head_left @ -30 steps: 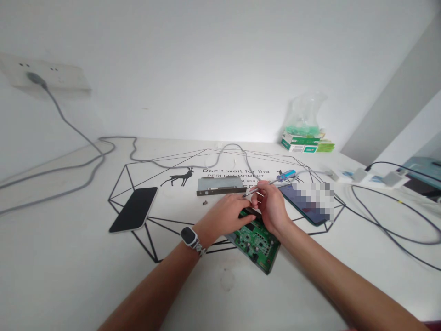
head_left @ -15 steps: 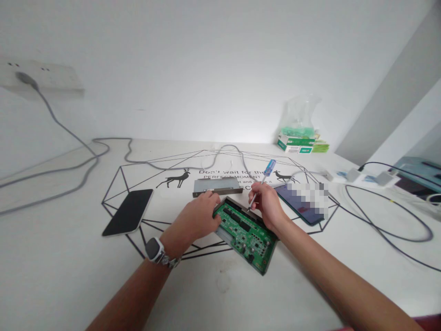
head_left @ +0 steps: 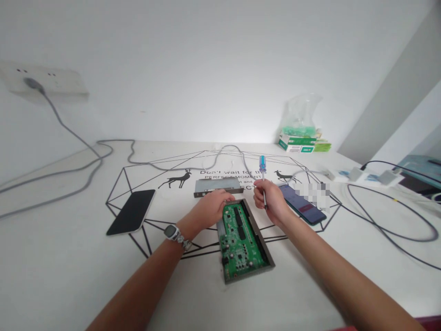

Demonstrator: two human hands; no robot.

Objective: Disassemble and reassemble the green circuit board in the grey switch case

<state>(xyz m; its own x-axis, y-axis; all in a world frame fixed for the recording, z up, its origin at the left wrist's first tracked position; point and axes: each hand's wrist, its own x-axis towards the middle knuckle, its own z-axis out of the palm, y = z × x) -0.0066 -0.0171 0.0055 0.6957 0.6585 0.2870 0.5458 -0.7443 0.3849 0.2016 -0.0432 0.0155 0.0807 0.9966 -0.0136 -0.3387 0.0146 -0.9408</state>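
Observation:
A green circuit board [head_left: 237,262] sits in a shallow metal tray on the table, its long side running toward me. My left hand [head_left: 213,207] grips the tray's far left corner, fingers curled over the edge. In my right hand [head_left: 270,200] is a screwdriver [head_left: 262,164] with a blue-and-clear handle, held upright, handle up. Its tip is just right of the tray's far end, apart from the board. Behind my left hand lies a grey metal cover [head_left: 218,185], flat on the table.
A dark tablet-like phone [head_left: 132,212] lies at left, another phone [head_left: 305,204] at right. Grey cable [head_left: 99,158] winds across the table from a wall socket [head_left: 58,80]. A power strip [head_left: 365,175] with black cord stands right; boxes [head_left: 298,141] and a clear bag are at the back.
The board and tray have turned clockwise, now pointing nearly straight toward me. My right hand has lifted the screwdriver off the board and tilted it upright. My left hand moved slightly right.

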